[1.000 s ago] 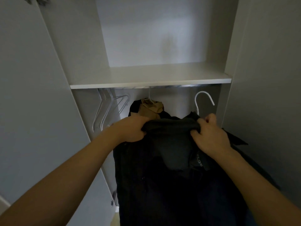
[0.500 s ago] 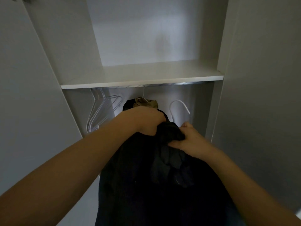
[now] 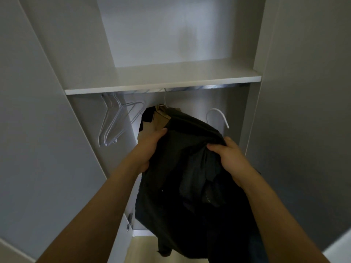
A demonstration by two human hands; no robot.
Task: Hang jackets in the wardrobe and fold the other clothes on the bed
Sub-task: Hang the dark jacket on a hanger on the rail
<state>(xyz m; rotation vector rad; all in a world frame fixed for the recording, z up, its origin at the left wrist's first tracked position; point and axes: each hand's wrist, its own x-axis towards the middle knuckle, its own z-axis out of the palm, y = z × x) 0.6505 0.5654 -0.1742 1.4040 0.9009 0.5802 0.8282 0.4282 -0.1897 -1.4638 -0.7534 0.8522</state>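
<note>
A dark jacket [image 3: 190, 177] hangs in front of me inside the open wardrobe, held up at its top. My left hand [image 3: 150, 147] grips its left shoulder and my right hand [image 3: 229, 158] grips the bunched cloth on the right. The white hook of a hanger [image 3: 218, 116] sticks up behind the jacket, free of the metal rail [image 3: 214, 87]. Behind the dark jacket a tan jacket [image 3: 159, 120] hangs from the rail on its own hanger.
Several empty white wire hangers [image 3: 115, 122] hang at the left end of the rail. A white shelf [image 3: 161, 80] lies just above the rail. Grey wardrobe doors [image 3: 38, 130] stand open on both sides. Pale floor [image 3: 144, 249] shows below.
My hands have moved apart again along the jacket's top, spreading it. The view has tilted down, and the hanger hook now shows to the right, higher above my right hand.
</note>
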